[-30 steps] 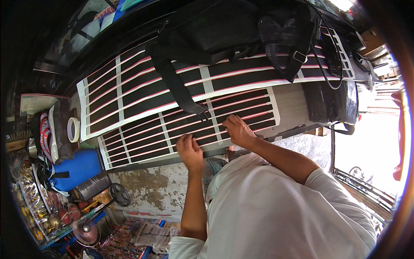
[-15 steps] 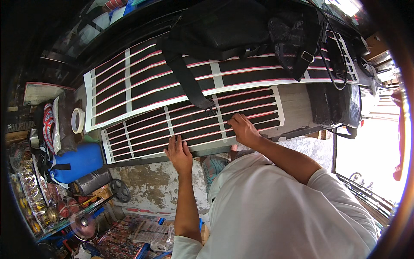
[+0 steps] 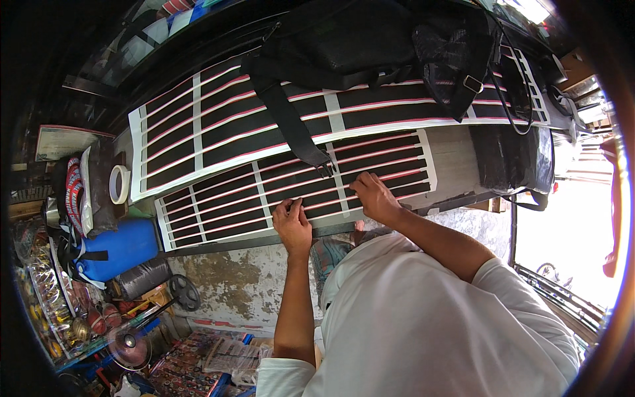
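Observation:
A black panel (image 3: 231, 215) with long white and red strips and pale cross bands lies on the near side of the worktable. My left hand (image 3: 292, 223) is on its near edge with the fingers bent and drawn together. What they pinch, if anything, is too small to make out. Further right, my right hand (image 3: 376, 198) has its bent fingertips together against a red-edged strip. Behind lies a larger striped panel (image 3: 218, 159) of the same kind. A black strap with a buckle (image 3: 291, 129) hangs across both panels.
Black bags (image 3: 337, 46) lie on the back panel. A white tape roll (image 3: 120, 184) stands at the table's left end, above a blue container (image 3: 119, 250). Black wrapped bundles (image 3: 516, 159) sit at the right end. A fan (image 3: 129, 344) is at lower left.
My left hand has slid right along the panel's near edge, and its spread fingers have drawn together. My right hand has stayed almost in place.

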Demonstrator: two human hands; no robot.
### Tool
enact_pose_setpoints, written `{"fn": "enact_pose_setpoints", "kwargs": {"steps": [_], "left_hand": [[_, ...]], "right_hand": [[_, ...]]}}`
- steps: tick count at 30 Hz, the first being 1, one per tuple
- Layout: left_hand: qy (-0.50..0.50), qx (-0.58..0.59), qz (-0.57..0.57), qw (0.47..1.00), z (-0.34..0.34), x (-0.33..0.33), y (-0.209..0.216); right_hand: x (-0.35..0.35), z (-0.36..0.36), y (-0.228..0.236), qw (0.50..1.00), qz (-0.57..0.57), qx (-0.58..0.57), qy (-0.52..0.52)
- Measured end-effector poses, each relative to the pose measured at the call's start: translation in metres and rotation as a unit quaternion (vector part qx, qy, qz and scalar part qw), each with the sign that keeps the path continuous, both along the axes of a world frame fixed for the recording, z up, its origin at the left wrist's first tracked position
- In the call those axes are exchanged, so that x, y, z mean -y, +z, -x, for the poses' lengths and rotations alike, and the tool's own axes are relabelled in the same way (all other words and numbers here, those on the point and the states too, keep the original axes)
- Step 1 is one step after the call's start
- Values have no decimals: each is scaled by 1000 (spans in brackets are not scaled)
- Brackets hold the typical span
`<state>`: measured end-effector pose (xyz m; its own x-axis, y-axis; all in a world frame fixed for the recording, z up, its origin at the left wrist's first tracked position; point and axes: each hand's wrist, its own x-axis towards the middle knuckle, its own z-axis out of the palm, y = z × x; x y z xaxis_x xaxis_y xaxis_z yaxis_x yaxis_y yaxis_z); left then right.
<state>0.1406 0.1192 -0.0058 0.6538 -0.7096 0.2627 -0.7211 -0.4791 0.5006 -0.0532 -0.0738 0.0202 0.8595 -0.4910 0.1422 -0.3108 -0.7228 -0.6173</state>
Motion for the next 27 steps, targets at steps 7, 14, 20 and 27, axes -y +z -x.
{"fn": "enact_pose_setpoints", "kwargs": {"steps": [7,14,20,27], "left_hand": [[-8,-5,-37,999,6,8,2],[-15,-19,-13,1000,17,16,6],[-4,-12,-31,999,22,21,10],[-44,-30,-12,999,32,33,8]], "right_hand": [[0,0,-1,1000,0,0,0],[0,-1,-1,1000,-5,9,-2],[2,0,-6,1000,15,-3,2],[-2,5,9,1000,-7,-11,2]]}}
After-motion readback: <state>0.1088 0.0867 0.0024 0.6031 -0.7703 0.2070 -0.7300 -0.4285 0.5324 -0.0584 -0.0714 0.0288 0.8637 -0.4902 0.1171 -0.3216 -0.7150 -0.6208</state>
